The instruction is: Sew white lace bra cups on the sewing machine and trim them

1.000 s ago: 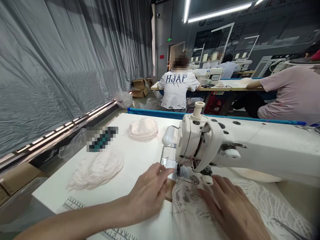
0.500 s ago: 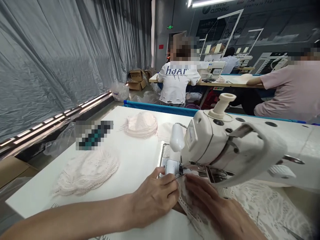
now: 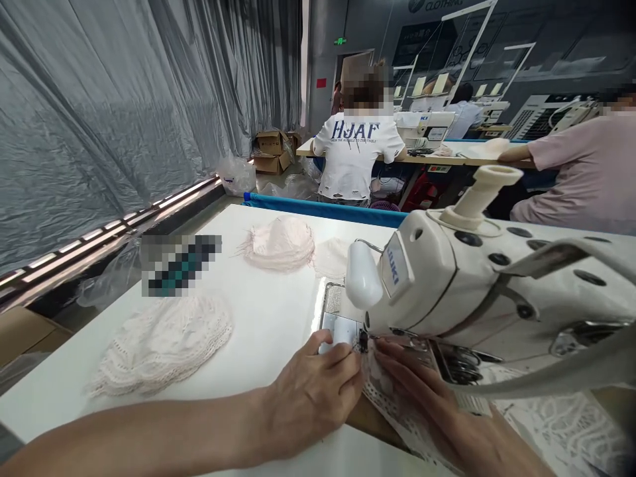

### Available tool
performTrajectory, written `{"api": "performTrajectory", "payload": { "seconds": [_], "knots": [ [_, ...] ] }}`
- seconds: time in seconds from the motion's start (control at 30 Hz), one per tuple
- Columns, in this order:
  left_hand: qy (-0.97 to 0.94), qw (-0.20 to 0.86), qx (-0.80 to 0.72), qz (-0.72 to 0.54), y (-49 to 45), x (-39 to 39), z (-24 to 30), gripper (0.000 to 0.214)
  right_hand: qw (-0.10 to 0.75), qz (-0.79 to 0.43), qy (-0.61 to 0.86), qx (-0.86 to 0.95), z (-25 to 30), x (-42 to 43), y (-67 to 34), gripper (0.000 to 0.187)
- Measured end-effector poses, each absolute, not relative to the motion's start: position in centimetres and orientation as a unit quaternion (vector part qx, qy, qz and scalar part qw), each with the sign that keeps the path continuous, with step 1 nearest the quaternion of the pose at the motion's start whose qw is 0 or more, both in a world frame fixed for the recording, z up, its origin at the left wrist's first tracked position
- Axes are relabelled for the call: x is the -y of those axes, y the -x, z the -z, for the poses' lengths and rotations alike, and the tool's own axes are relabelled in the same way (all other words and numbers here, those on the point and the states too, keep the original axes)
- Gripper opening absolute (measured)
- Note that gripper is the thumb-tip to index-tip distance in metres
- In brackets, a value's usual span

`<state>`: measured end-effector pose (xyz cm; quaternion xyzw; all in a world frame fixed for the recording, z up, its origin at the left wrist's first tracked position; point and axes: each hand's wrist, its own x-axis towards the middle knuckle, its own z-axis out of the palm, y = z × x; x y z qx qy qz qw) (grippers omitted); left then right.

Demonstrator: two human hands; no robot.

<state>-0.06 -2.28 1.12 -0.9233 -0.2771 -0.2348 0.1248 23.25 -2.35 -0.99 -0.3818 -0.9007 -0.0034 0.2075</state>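
Observation:
A white sewing machine [image 3: 437, 265] stands to the right, its presser foot [image 3: 363, 340] down at my fingertips. Under and in front of it runs a strip of white lace fabric [image 3: 392, 414] with a holed edge. My left hand [image 3: 318, 391] is closed with curled fingers on the lace's left edge, just beside the foot; the fingertips are partly hidden. My right hand [image 3: 432, 404] lies flat along the lace from the other side, fingers stretched out together. More white lace [image 3: 571, 424] lies under the machine arm at the right.
A stack of white lace pieces [image 3: 166, 341] lies at left on the white table [image 3: 268, 318]. Behind it are a pale pink stack of cup-shaped pieces [image 3: 281, 242] and a blurred dark object [image 3: 183, 265]. Co-workers sit at another sewing table [image 3: 467, 159] ahead.
The view has shifted slightly, so the machine looks larger and further right. Both hands stay by the presser foot; the lace by my right hand lies a little differently.

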Motion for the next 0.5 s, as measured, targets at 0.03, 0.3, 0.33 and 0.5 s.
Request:
{"api": "performTrajectory", "payload": {
  "seconds": [0.03, 0.3, 0.33, 0.5],
  "knots": [
    [0.924, 0.127, 0.275, 0.233, 0.1, 2.3, -1.1, 0.021, 0.197, 0.009, 0.368, 0.909, 0.7, 2.6, -23.2, 0.037],
    [0.931, 0.141, 0.206, 0.267, 0.7, 2.2, 0.2, 0.016, 0.182, 0.092, 0.287, 0.936, 1.3, 5.1, -22.3, 0.034],
    [0.932, 0.139, 0.203, 0.266, 0.7, 2.2, 0.3, 0.016, 0.191, 0.093, 0.293, 0.932, 1.7, 5.3, -22.1, 0.038],
    [0.932, 0.132, 0.215, 0.26, 0.7, 2.2, 0.0, 0.017, 0.26, 0.12, 0.273, 0.919, 2.4, 5.6, -21.5, 0.04]
  ]
}}
